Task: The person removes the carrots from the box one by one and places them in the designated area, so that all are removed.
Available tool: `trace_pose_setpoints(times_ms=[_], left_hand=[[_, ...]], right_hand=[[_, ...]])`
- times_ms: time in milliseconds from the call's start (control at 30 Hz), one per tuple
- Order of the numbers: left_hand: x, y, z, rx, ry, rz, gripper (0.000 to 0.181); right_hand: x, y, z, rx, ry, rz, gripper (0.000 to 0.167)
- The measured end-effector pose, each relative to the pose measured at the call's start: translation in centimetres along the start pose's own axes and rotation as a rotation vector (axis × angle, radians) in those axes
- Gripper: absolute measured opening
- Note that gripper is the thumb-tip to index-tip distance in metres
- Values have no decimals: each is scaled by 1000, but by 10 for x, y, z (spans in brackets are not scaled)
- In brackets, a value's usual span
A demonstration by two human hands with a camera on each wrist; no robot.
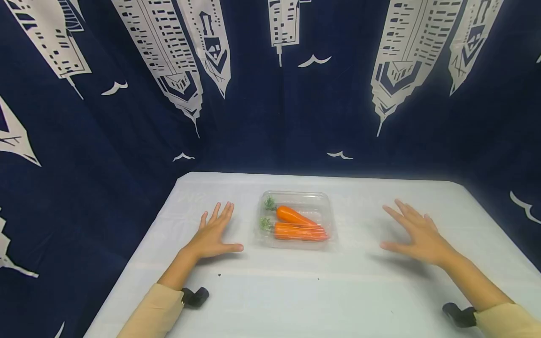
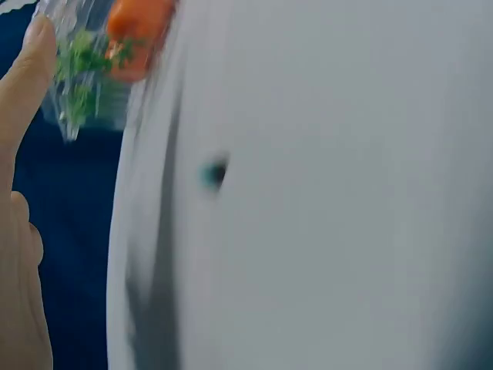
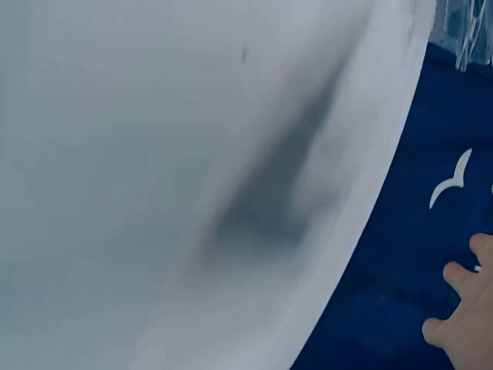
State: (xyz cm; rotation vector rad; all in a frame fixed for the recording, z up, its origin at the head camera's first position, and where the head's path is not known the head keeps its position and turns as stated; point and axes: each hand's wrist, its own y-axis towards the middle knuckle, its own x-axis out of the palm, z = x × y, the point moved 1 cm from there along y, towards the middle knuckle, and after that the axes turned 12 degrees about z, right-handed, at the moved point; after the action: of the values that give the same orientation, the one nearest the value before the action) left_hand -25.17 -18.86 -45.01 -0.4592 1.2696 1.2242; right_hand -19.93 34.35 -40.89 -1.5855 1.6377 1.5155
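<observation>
A clear plastic container (image 1: 323, 205) lies in the middle of the white table, holding two orange carrots with green tops. The upper carrot (image 1: 293, 216) slants down to the right; the lower carrot (image 1: 299, 232) lies nearly level under shiny clear plastic. To the container's left, my left hand (image 1: 212, 237) is spread with the thumb pointing toward it, apart from it. Farther off on the right, my right hand (image 1: 422, 239) has its fingers spread and holds nothing. The left wrist view catches green carrot tops (image 2: 85, 62) beyond the thumb; the right wrist view shows only the container's corner (image 3: 466, 35).
A white cover lies over the table (image 1: 279, 300), with a few small dark specks (image 1: 219, 275) near the front. Behind and at the sides hangs a dark blue cloth (image 1: 262, 126) printed with white buildings and birds. Dark wrist cameras (image 1: 195, 297) sit at both cuffs.
</observation>
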Motion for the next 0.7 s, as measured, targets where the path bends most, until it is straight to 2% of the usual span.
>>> trace_pose_setpoints(times_ms=[100, 200, 367, 467, 567, 700], left_hand=[[10, 4, 7, -10, -88, 4, 122], [21, 9, 16, -49, -183, -17, 124], [36, 15, 29, -178, -371, -85, 127], [44, 17, 35, -250, -483, -100, 127], [50, 19, 39, -282, -544, -99, 126], [56, 22, 44, -289, -594, -75, 127]], right_hand=[[7, 5, -11, 13, 99, 27, 86], [15, 9, -25, 40, 184, 25, 74], [33, 14, -45, 92, 270, 5, 64], [45, 17, -54, 105, 316, 14, 61], [54, 21, -62, 97, 351, 32, 58], [61, 24, -71, 88, 384, 55, 53]])
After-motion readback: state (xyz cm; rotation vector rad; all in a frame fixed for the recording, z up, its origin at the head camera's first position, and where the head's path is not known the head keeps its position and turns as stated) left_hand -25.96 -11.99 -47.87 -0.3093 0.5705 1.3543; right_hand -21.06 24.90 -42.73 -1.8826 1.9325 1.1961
